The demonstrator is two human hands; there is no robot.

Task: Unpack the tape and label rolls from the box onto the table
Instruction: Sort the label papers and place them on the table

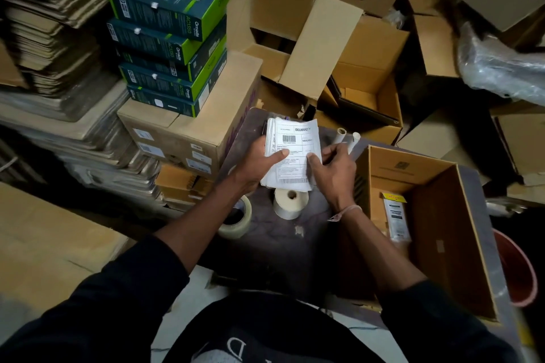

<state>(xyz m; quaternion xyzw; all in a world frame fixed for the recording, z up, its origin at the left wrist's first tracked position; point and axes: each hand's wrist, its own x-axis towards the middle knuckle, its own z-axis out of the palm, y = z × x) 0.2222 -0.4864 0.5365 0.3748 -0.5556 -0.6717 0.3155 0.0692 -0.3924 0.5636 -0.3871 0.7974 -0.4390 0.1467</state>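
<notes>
At the bottom of the frame, two dark sleeves reach up toward the centre over a dark counter (283,247). On it, left of centre, lies a roll of clear packing tape (237,219), partly hidden under the left forearm, and just right of it stands a white label roll (290,203). Above these, both hands hold a stack of printed shipping labels (293,153) with barcodes: the left hand (259,163) grips its left edge with the thumb pressed on top, and the right hand (334,172) pinches its right edge between thumb and fingers. To the right sits an open cardboard box (442,233) on the counter, with a flat white packet (395,216) against its inner wall. Beyond the right hand, two pale tubes (349,138), perhaps empty roll cores, stand near the counter's far edge. In the upper left rises a stack of green and teal product boxes (174,47) on a large carton (188,138); empty cartons (324,47) crowd the upper right.
</notes>
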